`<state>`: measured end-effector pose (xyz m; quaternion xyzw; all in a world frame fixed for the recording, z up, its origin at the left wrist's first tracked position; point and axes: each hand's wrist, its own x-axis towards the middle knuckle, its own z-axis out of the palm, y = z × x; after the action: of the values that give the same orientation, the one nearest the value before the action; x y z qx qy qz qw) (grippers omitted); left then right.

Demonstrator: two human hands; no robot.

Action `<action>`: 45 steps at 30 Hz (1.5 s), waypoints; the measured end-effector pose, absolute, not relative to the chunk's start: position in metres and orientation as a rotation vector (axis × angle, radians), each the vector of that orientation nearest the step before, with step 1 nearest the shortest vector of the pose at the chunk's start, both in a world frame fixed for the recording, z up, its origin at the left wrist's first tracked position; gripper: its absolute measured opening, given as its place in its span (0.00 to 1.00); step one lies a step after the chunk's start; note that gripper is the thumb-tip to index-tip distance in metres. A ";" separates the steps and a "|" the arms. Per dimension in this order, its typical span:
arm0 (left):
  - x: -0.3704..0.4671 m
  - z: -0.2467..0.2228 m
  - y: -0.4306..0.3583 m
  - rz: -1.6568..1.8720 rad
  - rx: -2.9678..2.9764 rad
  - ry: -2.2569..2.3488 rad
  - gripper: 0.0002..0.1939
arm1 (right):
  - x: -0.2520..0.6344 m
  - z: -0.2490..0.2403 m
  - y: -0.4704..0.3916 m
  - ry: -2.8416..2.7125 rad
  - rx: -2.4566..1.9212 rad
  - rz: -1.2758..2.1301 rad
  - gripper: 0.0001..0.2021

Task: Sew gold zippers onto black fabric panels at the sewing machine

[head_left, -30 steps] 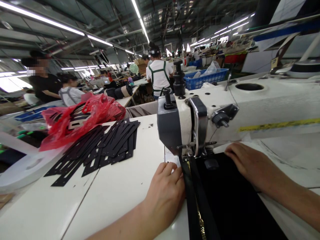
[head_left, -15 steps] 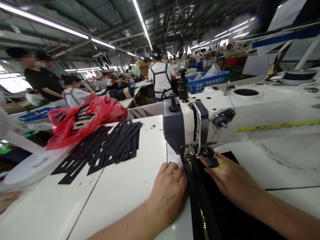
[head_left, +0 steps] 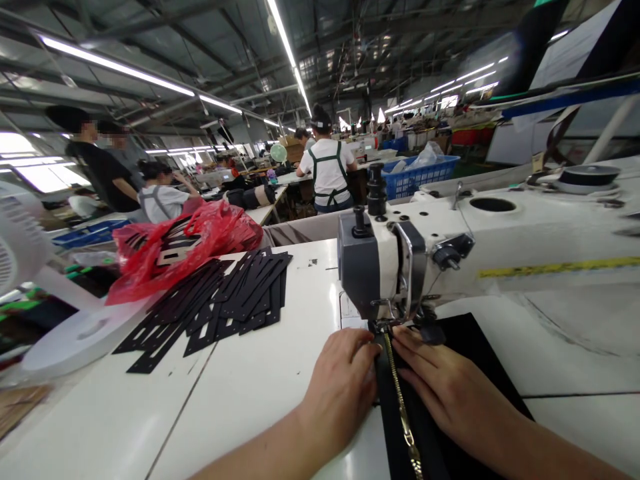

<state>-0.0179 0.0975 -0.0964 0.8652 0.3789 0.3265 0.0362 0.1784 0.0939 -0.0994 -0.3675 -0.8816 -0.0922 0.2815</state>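
Note:
A white sewing machine (head_left: 555,227) with a grey head stands at the right, its needle area over black fabric (head_left: 473,353). A gold-toothed zipper (head_left: 401,400) runs from under the presser foot toward me, with its metal pull near the bottom edge. My left hand (head_left: 343,380) is closed at the zipper tape's left edge, fingers curled beside the foot. My right hand (head_left: 445,383) lies flat on the fabric to the right of the zipper, fingers stretched toward the foot. Parts of its fingertips are hidden by the machine.
Black slotted strips (head_left: 250,293) lie piled on the white table (head_left: 260,393) at the left, beside a red plastic bag (head_left: 195,240). A white fan (head_left: 60,333) stands at far left. A blue basket (head_left: 423,179) and several people are beyond.
More black fabric shows beyond the foot, behind my right hand. My right hand has flattened beside the zipper, whose teeth are more exposed. The view has shifted slightly.

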 end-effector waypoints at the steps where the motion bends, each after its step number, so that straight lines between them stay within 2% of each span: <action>1: -0.018 -0.096 0.099 1.008 2.710 1.094 0.13 | 0.179 -0.099 0.094 -2.364 -0.983 -0.246 0.17; 4: -0.018 -0.095 0.103 1.028 2.839 0.922 0.10 | 0.178 -0.099 0.095 -2.362 -0.980 -0.249 0.17; 14: -0.021 -0.093 0.113 0.916 2.992 0.659 0.13 | 0.179 -0.097 0.096 -2.360 -0.966 -0.185 0.17; 30: -0.015 -0.091 0.106 0.804 2.920 0.922 0.12 | 0.181 -0.095 0.099 -2.370 -0.931 -0.174 0.16; 36: -0.013 -0.093 0.112 0.879 2.921 0.945 0.11 | 0.182 -0.095 0.110 -2.362 -0.914 -0.033 0.14; 41: -0.017 -0.088 0.106 0.782 2.883 0.964 0.11 | 0.184 -0.080 0.099 -2.390 -0.915 0.032 0.14; 45: -0.023 -0.085 0.090 0.777 2.778 0.947 0.12 | 0.183 -0.066 0.071 -2.400 -1.022 0.254 0.10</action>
<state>-0.0228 0.0899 -0.0851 0.9137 0.3115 0.2556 0.0527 0.1832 0.0708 -0.0663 -0.3768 -0.8848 0.0938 0.2576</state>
